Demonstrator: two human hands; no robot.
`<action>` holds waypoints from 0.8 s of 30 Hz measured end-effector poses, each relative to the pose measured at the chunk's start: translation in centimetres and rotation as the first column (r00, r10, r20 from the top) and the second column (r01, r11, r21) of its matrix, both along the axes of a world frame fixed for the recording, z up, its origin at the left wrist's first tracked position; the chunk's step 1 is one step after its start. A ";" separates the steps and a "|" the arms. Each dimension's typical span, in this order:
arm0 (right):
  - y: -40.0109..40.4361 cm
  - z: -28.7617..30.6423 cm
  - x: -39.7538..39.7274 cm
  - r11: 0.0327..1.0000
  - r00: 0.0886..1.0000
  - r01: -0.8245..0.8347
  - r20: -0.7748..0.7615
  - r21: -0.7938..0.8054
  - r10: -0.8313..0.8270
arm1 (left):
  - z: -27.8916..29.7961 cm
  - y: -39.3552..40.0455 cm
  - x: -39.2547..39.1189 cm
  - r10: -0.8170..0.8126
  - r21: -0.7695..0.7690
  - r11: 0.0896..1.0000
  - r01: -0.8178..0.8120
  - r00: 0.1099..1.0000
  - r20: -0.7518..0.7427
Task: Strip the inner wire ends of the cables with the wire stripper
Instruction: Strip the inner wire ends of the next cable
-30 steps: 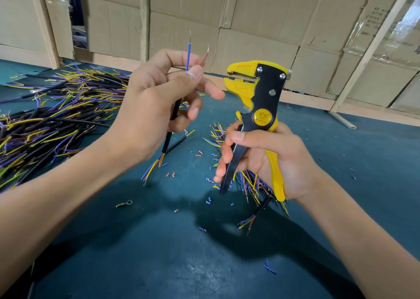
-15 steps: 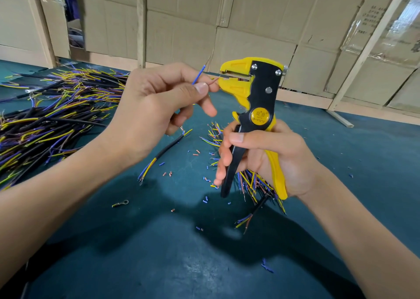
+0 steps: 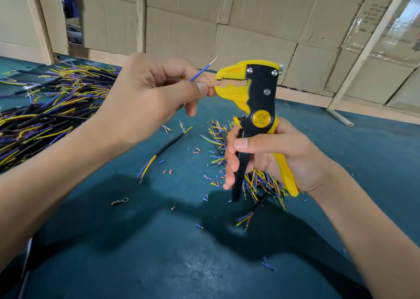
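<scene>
The left hand (image 3: 145, 98) pinched a thin pink wire (image 3: 212, 86) between thumb and forefinger, close behind its free end, and that end lay at the mouth of the wire stripper (image 3: 252, 98), at or just inside the yellow jaws; whether it was seated could not be told. A blue wire (image 3: 201, 72) from the same hand stood up and away, its tip bare metal. The right hand (image 3: 279, 157) gripped the stripper's two handles, fingers curled round the black one, the tool upright above the middle of the desk (image 3: 159, 253).

Judgement: the wires would be light, limp and prone to bending, so the hold belonged close to the end, as seen, to keep it from buckling on entry. The insulation looked smooth and could slip under pull. The fine strands would be easily nicked. The stripper appeared rigid and moderately light; both handles gave the proper hold.

A heap of cables (image 3: 45, 107) lay toward the far left corner. A second bundle (image 3: 261, 180) lay beneath the right hand, with insulation offcuts (image 3: 211, 178) scattered beside it.
</scene>
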State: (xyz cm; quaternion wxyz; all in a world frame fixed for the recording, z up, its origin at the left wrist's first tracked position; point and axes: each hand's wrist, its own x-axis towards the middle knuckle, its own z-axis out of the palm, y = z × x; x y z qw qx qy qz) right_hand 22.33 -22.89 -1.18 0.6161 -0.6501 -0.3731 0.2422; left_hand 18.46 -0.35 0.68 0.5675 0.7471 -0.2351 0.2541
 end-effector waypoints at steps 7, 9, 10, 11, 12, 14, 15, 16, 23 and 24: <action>-0.2 0.1 0.1 0.999 0.999 -0.018 0.036 -0.051 0.020 | -0.3 0.1 0.2 -0.030 0.038 0.999 0.029 0.999 0.022; -0.2 0.1 0.0 0.999 0.999 -0.025 0.030 -0.043 0.026 | -0.3 0.2 0.3 -0.050 0.024 0.999 0.049 0.998 0.028; -0.2 0.2 -0.1 0.999 0.999 -0.027 0.023 -0.037 0.028 | -0.3 0.2 0.3 -0.058 0.017 0.998 0.058 0.998 0.031; -0.1 0.2 -0.1 0.999 1.000 -0.028 0.015 -0.031 0.028 | -0.3 0.3 0.3 -0.066 0.010 0.998 0.065 0.997 0.033; -0.1 0.2 -0.2 0.999 1.000 -0.027 0.009 -0.026 0.027 | -0.3 0.3 0.4 -0.072 0.003 0.997 0.072 0.997 0.032; 0.0 0.2 -0.2 1.000 1.000 -0.023 0.004 -0.019 0.023 | -0.3 0.2 0.3 -0.085 -0.006 0.996 0.085 0.996 0.030; 0.0 0.2 -0.2 1.000 1.000 -0.022 0.002 -0.016 0.022 | -0.3 0.2 0.3 -0.091 -0.009 0.996 0.091 0.995 0.031; 0.1 0.2 -0.3 1.000 1.000 -0.022 0.001 -0.015 0.022 | -0.3 0.1 0.3 -0.096 -0.012 0.995 0.096 0.995 0.033; 0.6 0.3 -0.6 1.000 0.997 0.010 -0.072 0.010 -0.010 | -0.3 0.1 0.1 -0.096 -0.027 0.995 0.097 0.995 0.035; 0.8 0.2 -0.7 0.999 0.996 0.036 -0.079 0.023 -0.034 | -0.4 0.2 0.2 -0.087 -0.023 0.996 0.087 0.996 0.026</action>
